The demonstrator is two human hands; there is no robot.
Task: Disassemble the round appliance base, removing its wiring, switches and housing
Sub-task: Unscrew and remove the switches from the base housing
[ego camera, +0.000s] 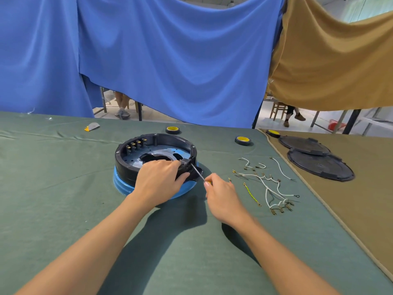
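1 round appliance base (156, 150) is set on green cloth (63, 188), its near rim gripped by the left hand (159, 179). 1 screwdriver (197, 172) is pinched in the right hand (221, 196), tip at the rim. Removed wires (268, 184) are laid just right.

Three tape rolls (172, 130) on green cloth (53, 188); two black lids (319, 165) on tan cloth (372, 199); blue drape (170, 60) behind

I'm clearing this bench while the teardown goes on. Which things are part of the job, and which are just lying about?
In the job:
round base, held by the left hand
screwdriver in the right hand
pulled wires
two black covers

Lying about:
three tape rolls
small grey and yellow scrap
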